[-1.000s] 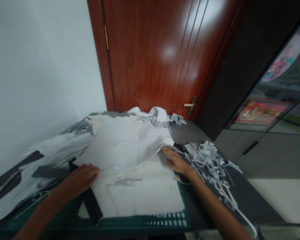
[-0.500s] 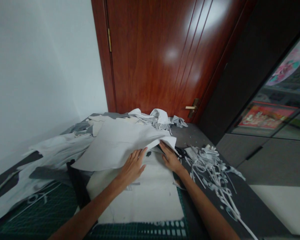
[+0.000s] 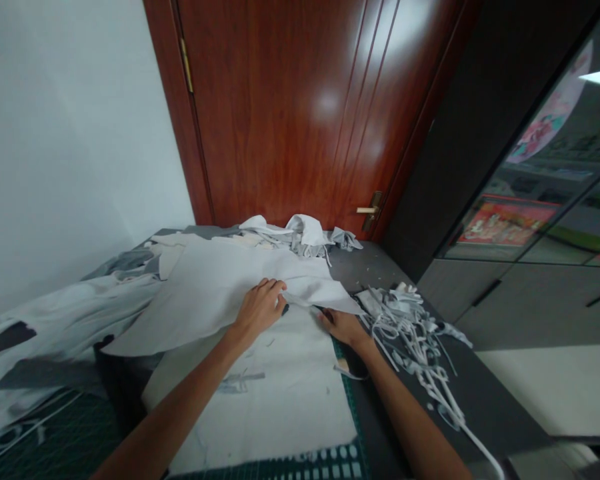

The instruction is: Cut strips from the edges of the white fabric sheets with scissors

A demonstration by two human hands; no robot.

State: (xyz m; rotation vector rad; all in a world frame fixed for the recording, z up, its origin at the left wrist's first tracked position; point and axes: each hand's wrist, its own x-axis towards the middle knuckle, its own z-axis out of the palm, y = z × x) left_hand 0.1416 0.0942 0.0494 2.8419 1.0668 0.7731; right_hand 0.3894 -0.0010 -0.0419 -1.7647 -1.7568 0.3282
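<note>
A large white cloth lies over the far part of a cream cloth panel. My left hand is closed with curled fingers on the white cloth's near edge. A small dark spot shows beside its thumb. To the right, my right hand has its fingertips at the same edge, partly tucked under the fold, closed on it. The cream panel shows grey marks and rests on a green cutting mat.
Tangled grey and white fabric strips lie right on the dark table. Crumpled cloth pieces sit at the back, with more draped cloth at left. A brown door and dark cabinet stand behind.
The white cloth's right part has come down flatter towards me. My right hand has shifted lower along its edge, and my left fingers have curled in. The view has turned slightly right.
</note>
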